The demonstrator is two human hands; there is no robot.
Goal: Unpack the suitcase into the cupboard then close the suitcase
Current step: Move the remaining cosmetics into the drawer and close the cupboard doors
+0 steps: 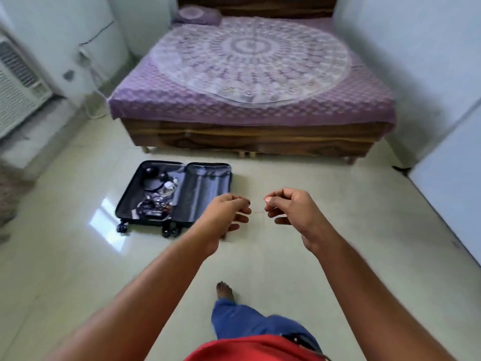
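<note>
Open dark hard-shell suitcase (173,195) on glossy tiled floor (338,230) — purple-covered wooden bed (250,74) behind, left hand (229,214) and right hand (289,209) raised, fingers curled, apart.
</note>
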